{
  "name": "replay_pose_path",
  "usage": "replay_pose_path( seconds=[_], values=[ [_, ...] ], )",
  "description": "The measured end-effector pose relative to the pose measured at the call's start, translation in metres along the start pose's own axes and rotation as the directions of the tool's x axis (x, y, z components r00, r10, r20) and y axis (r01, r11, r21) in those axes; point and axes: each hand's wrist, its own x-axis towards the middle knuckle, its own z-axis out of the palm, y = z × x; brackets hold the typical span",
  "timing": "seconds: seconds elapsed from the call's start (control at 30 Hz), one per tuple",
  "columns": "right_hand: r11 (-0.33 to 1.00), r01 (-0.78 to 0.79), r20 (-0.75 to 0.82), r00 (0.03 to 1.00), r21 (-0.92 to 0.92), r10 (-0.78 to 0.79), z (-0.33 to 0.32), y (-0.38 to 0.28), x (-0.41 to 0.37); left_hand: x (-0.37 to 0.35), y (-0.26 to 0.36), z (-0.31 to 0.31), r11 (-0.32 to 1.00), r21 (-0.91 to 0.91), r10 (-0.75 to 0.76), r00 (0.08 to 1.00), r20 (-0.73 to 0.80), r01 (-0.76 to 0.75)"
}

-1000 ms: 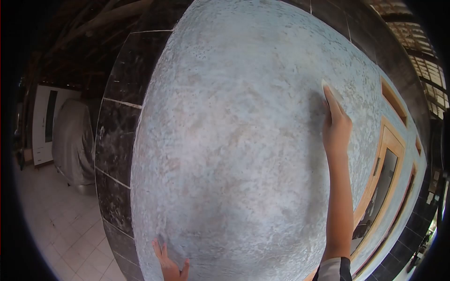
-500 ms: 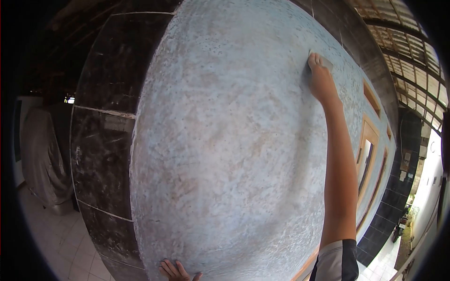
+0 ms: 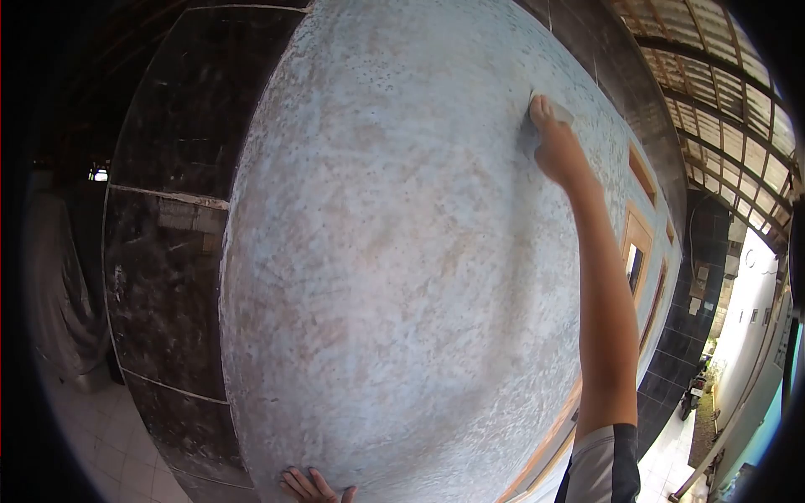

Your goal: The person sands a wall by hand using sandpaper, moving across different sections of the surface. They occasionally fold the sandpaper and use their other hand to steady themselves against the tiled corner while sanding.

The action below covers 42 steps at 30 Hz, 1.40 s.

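Observation:
A large wall point(image 3: 377, 251) with patchy pale blue and grey-brown paint fills the middle of the view. High on its right part, my right hand point(image 3: 555, 142) is closed on a thin grey sheet that looks like sandpaper point(image 3: 560, 111) and presses it to the surface. Only an edge of the sheet shows; the fingers cover the rest. Low on the wall, my left hand point(image 3: 317, 486) lies with fingers spread against the paint, holding nothing. Its wrist is cut off by the bottom of the view.
Dark tiles point(image 3: 168, 293) border the wall on the left. Beyond them stands a covered object point(image 3: 63, 293) on a tiled floor. To the right are a wood-framed window point(image 3: 636, 247), a slatted translucent roof point(image 3: 721, 84) and a motorbike point(image 3: 694, 392) farther off.
The view has shifted slightly, so the wall's left edge and the dark tiles sit farther left. My right hand appears a little farther left too, still on the sheet. My left hand stays low on the wall.

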Motion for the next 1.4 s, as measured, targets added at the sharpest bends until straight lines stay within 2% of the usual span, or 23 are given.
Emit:
replay_pose_path(
  seconds=[0.07,0.13,0.17,0.23,0.3,0.33,0.43,0.47,0.5,0.6,0.63,0.7,0.73,0.8,0.83,0.9,0.93,1.0,1.03,1.1,1.23,1.3,1.4],
  values=[
    [1.000,0.020,-0.024,1.000,-0.009,-0.020,0.007,0.003,0.003,0.006,0.008,-0.006,1.000,-0.016,-0.026,0.999,0.023,0.027],
    [0.999,0.013,-0.082,0.997,0.036,-0.010,0.008,0.017,0.011,0.013,0.009,-0.030,0.936,-0.260,-0.165,0.950,0.267,0.236],
    [0.999,0.008,-0.076,0.997,0.044,-0.004,0.005,0.024,0.019,0.010,0.009,-0.035,0.938,-0.251,-0.167,0.947,0.274,0.237],
    [0.999,-0.037,-0.074,0.997,0.029,0.039,-0.002,0.035,0.033,0.014,-0.002,-0.041,0.939,-0.320,-0.141,0.990,-0.015,0.129],
    [0.999,-0.037,-0.106,0.994,0.011,0.038,0.008,0.032,0.032,0.033,-0.027,-0.056,0.980,-0.199,-0.074,0.961,-0.267,0.020],
    [0.999,-0.023,-0.079,0.997,-0.022,0.021,0.011,0.023,0.021,0.054,-0.036,-0.076,0.991,-0.133,-0.032,0.944,-0.327,-0.012],
    [0.994,0.022,-0.051,0.998,-0.104,-0.028,0.014,0.003,0.002,0.155,-0.059,-0.170,0.982,0.041,0.180,0.851,-0.493,-0.183],
    [0.996,0.021,-0.114,0.993,-0.082,-0.031,0.024,0.013,0.010,0.190,-0.050,-0.209,0.975,0.065,0.212,0.816,-0.537,-0.210],
    [0.998,0.019,-0.174,0.984,-0.061,-0.030,0.030,0.024,0.017,0.221,-0.045,-0.243,0.969,0.112,0.245,0.798,-0.550,-0.219],
    [0.998,0.012,-0.145,0.989,-0.060,-0.021,0.017,0.041,0.034,0.293,-0.038,-0.327,0.930,0.256,0.364,0.735,-0.572,-0.262],
    [0.998,-0.005,-0.121,0.993,-0.064,-0.003,0.016,0.040,0.035,0.312,-0.045,-0.346,0.911,0.370,0.381,0.714,-0.588,-0.182],
    [0.994,-0.007,-0.055,0.999,-0.109,0.001,0.014,0.008,0.018,0.348,-0.071,-0.374,0.890,0.438,0.416,0.613,-0.672,-0.124],
    [0.989,-0.016,-0.004,1.000,-0.150,0.015,0.012,-0.005,0.010,0.370,-0.092,-0.381,0.889,0.451,0.413,0.562,-0.717,-0.079],
    [0.988,-0.012,-0.052,0.999,-0.157,0.004,0.018,-0.010,0.007,0.417,-0.134,-0.393,0.937,0.271,0.347,0.492,-0.798,-0.222],
    [0.987,-0.016,-0.100,0.995,-0.159,0.000,0.022,-0.010,0.005,0.444,-0.157,-0.398,0.934,0.272,0.353,0.488,-0.798,-0.230],
    [0.992,-0.022,-0.132,0.991,-0.127,0.005,0.020,0.015,0.028,0.486,-0.190,-0.399,0.981,0.117,0.180,0.492,-0.852,-0.155],
    [0.996,-0.009,-0.120,0.993,-0.090,-0.001,0.018,0.029,0.037,0.490,-0.187,-0.394,0.980,0.113,0.180,0.494,-0.850,-0.162],
    [0.993,-0.028,-0.069,0.997,-0.118,0.020,0.006,0.020,0.042,0.494,-0.176,-0.390,0.969,0.175,0.072,0.479,-0.875,0.173],
    [0.992,-0.028,-0.065,0.998,-0.124,0.020,0.001,0.005,0.038,0.496,-0.181,-0.389,0.971,0.169,0.069,0.481,-0.874,0.169],
    [0.981,-0.051,0.042,0.997,-0.187,0.060,-0.007,-0.034,0.020,0.502,-0.190,-0.387,0.990,0.136,0.110,0.456,-0.883,0.025],
    [0.960,-0.027,-0.095,0.995,-0.278,0.000,0.007,-0.034,0.017,0.503,-0.189,-0.385,0.988,0.155,0.131,0.416,-0.900,0.026],
    [0.972,-0.056,-0.119,0.992,-0.228,0.029,-0.002,-0.014,0.036,0.495,-0.175,-0.387,0.942,0.322,0.270,0.361,-0.893,0.091],
    [0.988,-0.115,0.067,0.990,-0.102,0.123,-0.020,-0.016,0.042,0.486,-0.166,-0.390,0.920,0.392,0.358,0.403,-0.842,0.002]
  ],
)
